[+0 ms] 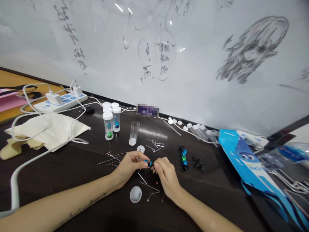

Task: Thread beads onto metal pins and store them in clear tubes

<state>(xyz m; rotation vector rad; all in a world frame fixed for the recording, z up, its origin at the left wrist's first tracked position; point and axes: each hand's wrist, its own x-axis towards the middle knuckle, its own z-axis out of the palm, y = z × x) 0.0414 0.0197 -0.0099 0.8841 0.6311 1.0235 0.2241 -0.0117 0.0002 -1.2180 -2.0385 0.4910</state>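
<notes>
My left hand (129,166) pinches a small shiny blue metal part (150,163) with a black end. The fingertips of my right hand (167,177) close on its black end from the other side. A thin wire seems to run along my left fingers. Beneath my hands lie a bent hex key (142,177) and a bent wire with a looped end (154,192). Closer to me is a round white cap (135,194). Beyond my left hand are a white disc with a hole (140,149) and a clear uncapped tube (135,131) standing upright.
Right of my hands sit blue, green and black parts (184,159) and small black pieces (198,163). Several capped tubes (108,127) stand left of centre. Hex keys (155,145), a cloth pouch (48,127), a power strip (62,101) and a blue bag (241,158) surround the work.
</notes>
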